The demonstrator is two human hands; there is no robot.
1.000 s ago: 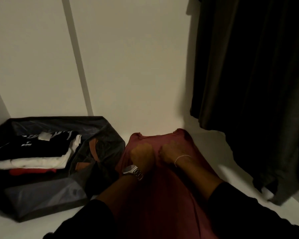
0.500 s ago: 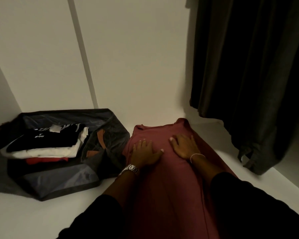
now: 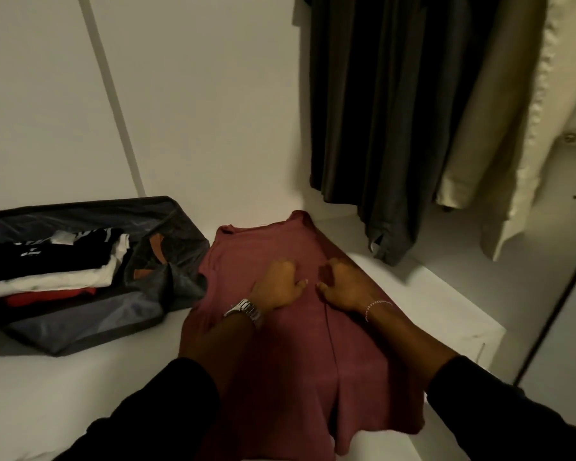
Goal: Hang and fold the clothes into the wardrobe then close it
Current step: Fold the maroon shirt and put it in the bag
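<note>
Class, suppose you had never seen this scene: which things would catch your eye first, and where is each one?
First, the maroon shirt spread on the white shelf at centre, with the left hand and right hand resting side by side on it. To the left sits an open dark fabric case holding folded clothes. Upper right, dark garments hang down beside a pale one.

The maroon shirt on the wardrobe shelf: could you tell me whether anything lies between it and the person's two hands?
Nothing visible does. The left hand and right hand both rest directly on the maroon shirt, side by side near its middle. The fabric organiser with folded clothes sits to the left, and the hanging dark garments hang behind to the right.
</note>
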